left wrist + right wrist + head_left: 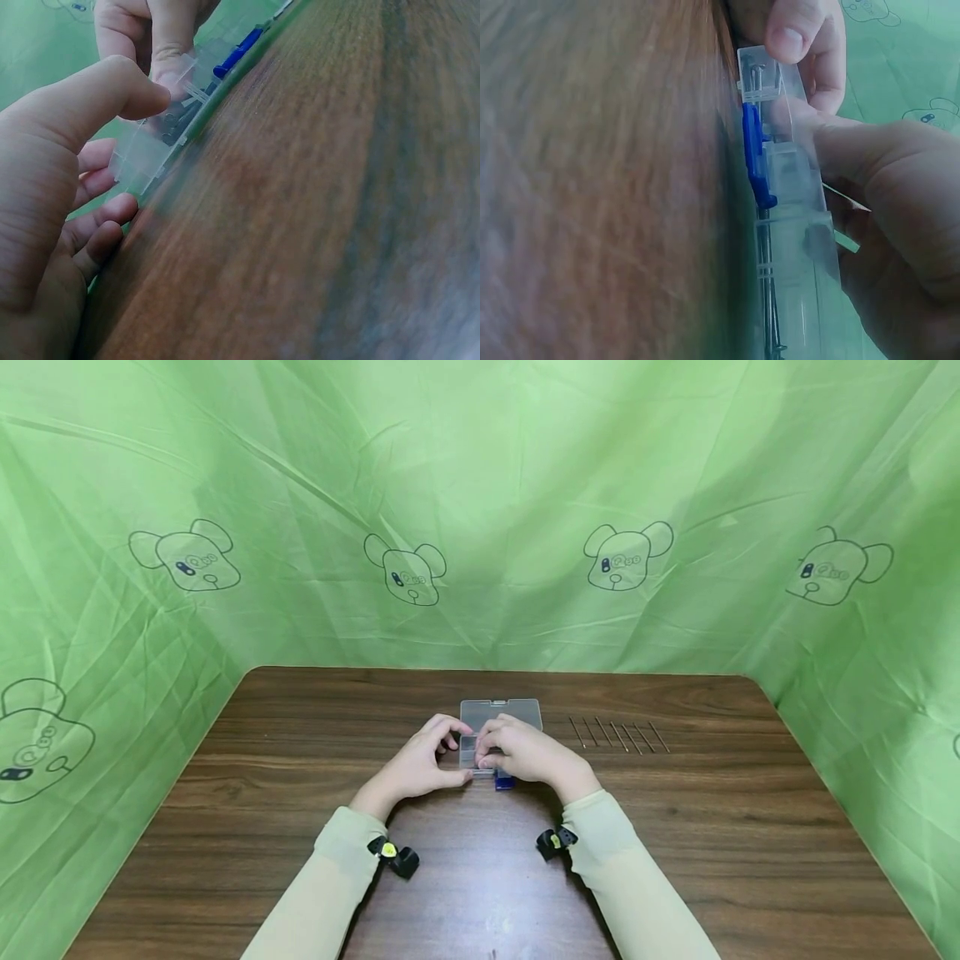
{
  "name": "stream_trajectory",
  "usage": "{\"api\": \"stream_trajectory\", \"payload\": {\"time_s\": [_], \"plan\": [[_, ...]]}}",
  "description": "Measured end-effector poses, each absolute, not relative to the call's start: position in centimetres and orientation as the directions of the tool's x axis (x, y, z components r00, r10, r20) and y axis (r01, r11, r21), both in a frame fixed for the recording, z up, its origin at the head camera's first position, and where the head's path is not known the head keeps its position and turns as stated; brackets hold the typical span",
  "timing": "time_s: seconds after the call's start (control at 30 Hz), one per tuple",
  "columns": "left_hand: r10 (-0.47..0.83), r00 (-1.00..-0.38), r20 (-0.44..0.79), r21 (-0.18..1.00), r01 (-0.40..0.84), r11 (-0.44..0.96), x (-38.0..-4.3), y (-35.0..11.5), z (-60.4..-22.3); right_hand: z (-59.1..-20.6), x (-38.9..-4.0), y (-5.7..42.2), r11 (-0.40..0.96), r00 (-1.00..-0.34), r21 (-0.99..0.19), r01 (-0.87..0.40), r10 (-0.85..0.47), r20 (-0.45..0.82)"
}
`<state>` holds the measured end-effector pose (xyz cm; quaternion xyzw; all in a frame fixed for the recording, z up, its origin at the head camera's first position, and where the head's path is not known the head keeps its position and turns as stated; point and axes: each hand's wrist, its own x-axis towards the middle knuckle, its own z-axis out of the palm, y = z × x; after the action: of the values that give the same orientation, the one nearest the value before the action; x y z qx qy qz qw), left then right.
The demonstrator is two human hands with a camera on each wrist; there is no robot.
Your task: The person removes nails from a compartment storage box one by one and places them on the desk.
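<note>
A clear plastic compartment box (468,752) sits on the wooden table with its lid (501,713) raised at the back. My left hand (427,760) grips its left end, thumb on the front wall and fingers round the back. My right hand (522,750) reaches over the box from the right, its thumb and bent fingers down inside a compartment; I cannot tell whether they pinch anything. Thin metal pins (771,315) show through the clear wall. A blue plastic piece (754,154) lies along the front of the box.
Right of the box, several thin metal pins (615,735) lie in a slanted row on the table (300,727). Green cloth (495,618) with printed bear heads hangs behind and at both sides. Each wrist carries a small black camera.
</note>
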<state>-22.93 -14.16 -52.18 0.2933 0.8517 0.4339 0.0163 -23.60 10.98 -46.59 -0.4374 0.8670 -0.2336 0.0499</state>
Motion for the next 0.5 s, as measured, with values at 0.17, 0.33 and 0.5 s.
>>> {"api": "stream_trajectory", "payload": {"time_s": [0.17,0.33,0.5], "plan": [[0.517,-0.825,0.228,0.747,0.489,0.45,-23.0,-14.2,-52.2,-46.3,-23.8,11.4,0.526,-0.665,-0.538,-0.659,-0.741,0.092],[0.516,-0.824,0.234,0.74,0.495,0.455,-23.0,-14.1,-52.1,-45.7,-23.8,12.0,0.52,-0.703,-0.604,-0.604,-0.705,0.096],[0.515,-0.825,0.234,0.739,0.495,0.457,-22.8,-14.1,-52.0,-45.0,-23.7,12.4,0.513,-0.732,-0.661,-0.547,-0.677,0.08]]}}
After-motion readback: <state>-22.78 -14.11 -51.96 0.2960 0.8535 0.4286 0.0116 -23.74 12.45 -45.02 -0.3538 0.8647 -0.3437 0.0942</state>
